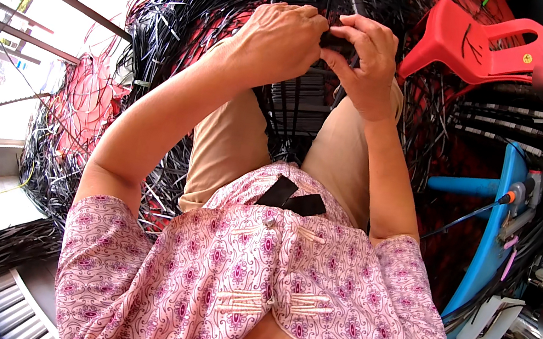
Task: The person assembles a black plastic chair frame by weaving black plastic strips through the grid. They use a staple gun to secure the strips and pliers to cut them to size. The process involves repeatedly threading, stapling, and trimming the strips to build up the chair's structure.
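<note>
Both my hands meet over a black woven piece [298,98] that stands between my knees and looks like a basket in the making. My left hand [275,39] is closed, its fingers curled down and partly hidden behind its back. Close beside it, my right hand [365,63] pinches a dark strip between thumb and forefinger, its other fingers bent. The strip's exact path between the two hands is hard to see. Narrow black strips run upright along the woven piece, below and beyond my hands.
Tangled black strips [155,28] heap up at the left and far side. A red plastic chair [444,37] is at the far right. Right of me lies a blue stool-like piece [476,254] with a power tool [522,193] on it. A white slatted rack [21,311] is at lower left.
</note>
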A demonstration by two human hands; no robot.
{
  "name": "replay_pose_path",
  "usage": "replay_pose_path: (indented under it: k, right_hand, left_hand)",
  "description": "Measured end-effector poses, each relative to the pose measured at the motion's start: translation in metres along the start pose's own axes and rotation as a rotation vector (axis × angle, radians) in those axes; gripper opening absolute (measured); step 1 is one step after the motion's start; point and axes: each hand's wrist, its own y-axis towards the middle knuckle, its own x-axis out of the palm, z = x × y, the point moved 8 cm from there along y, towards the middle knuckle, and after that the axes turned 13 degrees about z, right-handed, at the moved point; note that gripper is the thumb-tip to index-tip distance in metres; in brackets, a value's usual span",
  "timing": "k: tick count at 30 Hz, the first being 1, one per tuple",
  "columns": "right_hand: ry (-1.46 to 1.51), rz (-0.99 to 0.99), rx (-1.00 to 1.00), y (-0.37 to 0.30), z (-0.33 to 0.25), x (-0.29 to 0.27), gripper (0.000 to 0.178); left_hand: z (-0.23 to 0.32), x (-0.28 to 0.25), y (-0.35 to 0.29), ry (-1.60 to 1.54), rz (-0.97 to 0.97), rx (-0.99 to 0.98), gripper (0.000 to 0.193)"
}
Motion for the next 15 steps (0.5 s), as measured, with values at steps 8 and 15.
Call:
replay_pose_path:
  k: [8, 15]
  right_hand:
    - [-0.127, 0.279, 0.121, -0.008, 0.017, -0.072, 0.045]
    - [-1.089, 0.359, 0.372, -0.012, 0.119, -0.349, 0.055]
  left_hand:
    - [-0.019, -0.017, -0.033, -0.071, 0.068, -0.116, 0.027]
    - [-0.018, 0.004, -0.027, -0.106, 0.109, -0.173, 0.043]
